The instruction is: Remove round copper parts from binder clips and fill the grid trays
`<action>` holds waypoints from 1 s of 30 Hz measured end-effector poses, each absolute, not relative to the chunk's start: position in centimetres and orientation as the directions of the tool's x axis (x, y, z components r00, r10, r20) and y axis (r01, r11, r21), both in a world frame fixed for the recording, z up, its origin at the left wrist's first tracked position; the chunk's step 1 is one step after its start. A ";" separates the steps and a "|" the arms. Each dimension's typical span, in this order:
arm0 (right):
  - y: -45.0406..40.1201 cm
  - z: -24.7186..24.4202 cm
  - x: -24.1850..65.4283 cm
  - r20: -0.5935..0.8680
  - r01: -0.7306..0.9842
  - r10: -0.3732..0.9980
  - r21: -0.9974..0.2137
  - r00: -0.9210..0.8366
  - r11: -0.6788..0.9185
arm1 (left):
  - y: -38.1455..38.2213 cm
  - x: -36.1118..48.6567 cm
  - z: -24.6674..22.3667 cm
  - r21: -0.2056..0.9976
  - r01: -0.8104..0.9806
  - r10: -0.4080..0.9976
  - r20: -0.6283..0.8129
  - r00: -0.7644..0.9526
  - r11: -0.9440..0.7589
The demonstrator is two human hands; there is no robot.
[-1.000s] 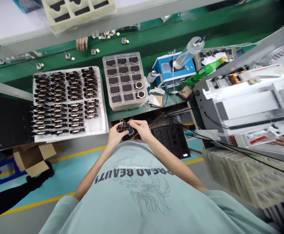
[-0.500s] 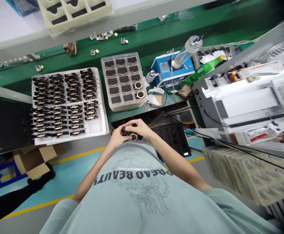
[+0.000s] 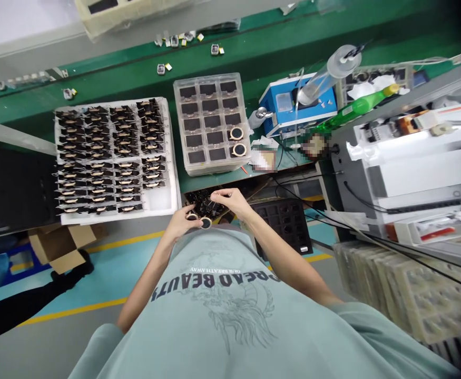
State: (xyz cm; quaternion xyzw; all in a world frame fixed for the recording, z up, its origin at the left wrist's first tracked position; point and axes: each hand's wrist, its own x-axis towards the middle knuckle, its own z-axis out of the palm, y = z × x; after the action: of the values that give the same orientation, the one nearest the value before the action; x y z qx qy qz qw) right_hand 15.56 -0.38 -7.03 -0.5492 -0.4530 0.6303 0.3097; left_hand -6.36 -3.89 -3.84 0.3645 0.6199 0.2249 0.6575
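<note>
My left hand [image 3: 178,223] is closed, with its thumb and fingers on a round gold-rimmed watch case [image 3: 192,217] with a dark face. A second gold-rimmed watch case [image 3: 205,223] sits at the thumb tip, close to my shirt. Thumb and fingers of my right hand [image 3: 233,202] are pinched together over a heap of small black parts [image 3: 204,199] just below the bench edge. Whatever is between those fingertips is too small to make out. Two more gold-rimmed watch cases [image 3: 236,133] lie in the right column of a clear compartment tray [image 3: 188,169].
A white foam tray [image 3: 161,202] holds rows of black-and-gold parts at left. Right of the clear tray stand a blue device [image 3: 270,118] and a green bottle [image 3: 359,107]. A black tray [image 3: 285,223] lies below the bench, by my right forearm. Cables [image 3: 325,216] run at right.
My hands have moved apart. The right has drawn away over the black parts, while the left has shifted slightly left, and two watch cases now show at it. The camera view has shifted.
</note>
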 end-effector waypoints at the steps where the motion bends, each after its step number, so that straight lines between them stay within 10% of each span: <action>1: -0.3 -8.2 15.5 -0.428 0.150 0.881 -0.902 -0.201 -0.404 | -3.9 -7.0 -3.9 0.738 0.154 0.735 -0.672 0.088 0.656; 13: -5.7 -8.7 20.7 0.000 0.544 0.971 -0.828 -0.238 0.134 | 0.2 2.5 -7.7 0.636 0.011 0.623 -0.759 0.187 0.771; 21: -2.9 -10.0 29.1 0.128 0.693 0.971 -0.719 0.201 -0.049 | 5.8 13.6 -9.9 0.652 0.009 0.620 -0.726 0.298 0.759; 25: -1.7 -9.4 32.0 0.118 0.552 0.894 -0.819 0.432 -0.159 | 7.3 16.7 -11.4 0.669 0.060 0.647 -0.735 0.201 0.741; 30: -1.8 -7.8 34.2 -0.200 -0.096 0.804 -0.980 0.560 -0.176 | 7.9 19.9 -13.0 0.637 0.091 0.623 -0.769 0.141 0.765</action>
State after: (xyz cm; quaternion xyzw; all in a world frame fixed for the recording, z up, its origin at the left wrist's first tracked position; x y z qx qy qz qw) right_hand 34.24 -1.84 -7.82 -0.6628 -0.2668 0.3855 0.5838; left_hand 19.88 7.88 -13.01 0.2850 0.6272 0.1902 0.6995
